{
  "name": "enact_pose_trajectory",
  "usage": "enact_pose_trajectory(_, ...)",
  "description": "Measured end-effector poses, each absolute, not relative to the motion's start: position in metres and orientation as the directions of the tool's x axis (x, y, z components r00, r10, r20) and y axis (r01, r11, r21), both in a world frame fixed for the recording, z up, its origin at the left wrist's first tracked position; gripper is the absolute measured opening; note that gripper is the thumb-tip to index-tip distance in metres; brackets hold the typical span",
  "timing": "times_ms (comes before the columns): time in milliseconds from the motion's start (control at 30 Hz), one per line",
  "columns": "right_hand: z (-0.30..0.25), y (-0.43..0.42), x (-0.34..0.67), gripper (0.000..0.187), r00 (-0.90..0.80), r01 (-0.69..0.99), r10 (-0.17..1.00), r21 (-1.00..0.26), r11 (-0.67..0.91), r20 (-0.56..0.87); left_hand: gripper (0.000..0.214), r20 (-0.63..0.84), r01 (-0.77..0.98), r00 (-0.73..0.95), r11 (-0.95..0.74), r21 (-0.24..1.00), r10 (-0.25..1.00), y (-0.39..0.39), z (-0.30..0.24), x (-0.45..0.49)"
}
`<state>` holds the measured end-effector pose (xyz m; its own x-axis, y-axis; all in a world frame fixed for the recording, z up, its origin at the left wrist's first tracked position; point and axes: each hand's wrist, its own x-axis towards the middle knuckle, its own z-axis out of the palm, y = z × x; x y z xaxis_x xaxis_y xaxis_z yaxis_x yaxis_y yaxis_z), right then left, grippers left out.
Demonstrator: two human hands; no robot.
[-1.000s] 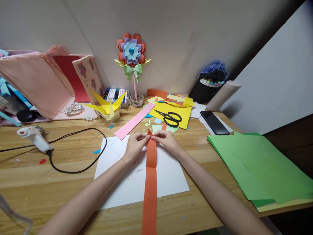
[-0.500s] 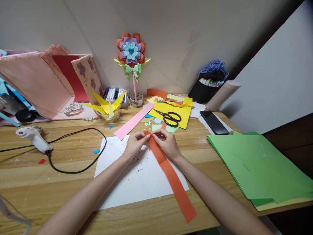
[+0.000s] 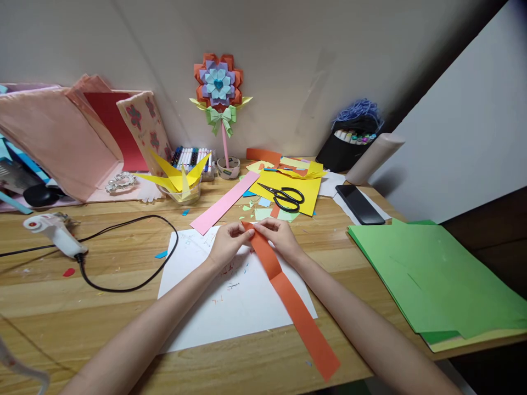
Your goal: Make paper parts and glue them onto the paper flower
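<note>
A long orange paper strip (image 3: 300, 315) runs from my fingertips toward the table's front edge, with a crease across its middle. My left hand (image 3: 228, 241) pinches the strip's far end from the left. From the right, my right hand (image 3: 280, 237) grips the same end, thumb close to the other thumb. The fingers partly hide that end. Under the hands and strip lies a white sheet (image 3: 193, 318) with coloured marks. Just beyond the hands are a pink paper strip (image 3: 224, 203) and black-handled scissors (image 3: 288, 198) resting on yellow paper (image 3: 310, 189).
A white glue gun (image 3: 57, 236) with a looping black cord lies at left. Green paper sheets (image 3: 436, 274) and a phone (image 3: 360, 204) are at right. Behind stand a paper flower (image 3: 218, 82), a black marker holder (image 3: 341, 151) and a bowl (image 3: 185, 195) of yellow paper pieces.
The strip's near end has swung slightly to the right and toward me. Both hands keep their pinch at the far end, almost unmoved. The view has shifted slightly.
</note>
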<state>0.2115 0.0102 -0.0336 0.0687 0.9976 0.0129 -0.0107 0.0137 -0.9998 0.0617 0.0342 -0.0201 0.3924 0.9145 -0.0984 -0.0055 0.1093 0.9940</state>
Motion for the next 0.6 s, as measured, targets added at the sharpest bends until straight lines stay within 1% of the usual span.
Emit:
enact_pose_trajectory(167, -0.0332, 0.0114, 0.2125, 0.021, 0.089, -0.018, 0.996, -1.0, 0.02, 0.019, 0.026, -0.082, 0.007, 0.415, 0.087, 0.996, 0.906, 0.0337, -0.0218, 0.0623)
enact_pose_trajectory(300, -0.0344, 0.0111, 0.2122, 0.02, 0.092, 0.001, 0.995, -0.999, 0.049, 0.049, 0.028, -0.105, 0.016, 0.421, 0.109, 0.994, 0.901, 0.0333, -0.0205, 0.0626)
enact_pose_trajectory(367, -0.0354, 0.0108, 0.2121, 0.02, 0.091, 0.016, 0.994, -0.998, 0.061, 0.062, 0.028, -0.106, 0.032, 0.385, 0.101, 0.994, 0.917, 0.0332, -0.019, 0.063)
enact_pose_trajectory(500, -0.0381, 0.0097, 0.2105, 0.019, 0.083, 0.097, 0.991, -0.991, 0.098, 0.106, 0.029, -0.094, 0.034, 0.247, 0.088, 0.996, 0.964, 0.0344, -0.0165, 0.0626)
enact_pose_trajectory(600, -0.0396, 0.0089, 0.2085, 0.017, 0.069, 0.148, 0.989, -0.982, 0.118, 0.129, 0.029, -0.112, 0.042, 0.213, 0.105, 0.994, 0.971, 0.0366, -0.0173, 0.0609)
